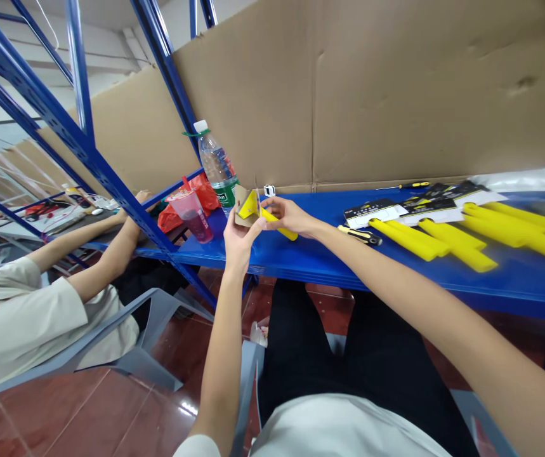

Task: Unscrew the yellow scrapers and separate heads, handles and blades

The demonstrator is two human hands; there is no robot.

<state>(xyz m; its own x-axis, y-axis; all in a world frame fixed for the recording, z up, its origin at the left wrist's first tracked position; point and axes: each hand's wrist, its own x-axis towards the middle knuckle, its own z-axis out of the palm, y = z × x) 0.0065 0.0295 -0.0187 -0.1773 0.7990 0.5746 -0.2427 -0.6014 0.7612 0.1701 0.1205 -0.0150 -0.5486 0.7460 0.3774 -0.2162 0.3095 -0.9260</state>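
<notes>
My left hand [240, 244] is closed around a small piece of folded brown cardboard [241, 200], held over the front of the blue shelf. A yellow wedge-shaped part [249, 207] shows inside its fold. From the right, my right hand [287, 217] meets it, thumb and fingers pinched at the yellow item. A yellow tube-like handle [287, 233] sticks out below the right fingers; whether it joins the wedge is hidden. To the right lie several yellow handles [410, 240] with black-and-white cards [372, 212]. A yellow-and-black utility knife [361, 235] rests nearer my right forearm.
A water bottle [217, 165], a pink cup [191, 216] and a red plastic bag [204, 190] stand left of my hands. A screwdriver [413, 185] lies at the back. Blue uprights [158, 120] separate me from a seated person [29, 317]. Cardboard [372, 95] walls the back.
</notes>
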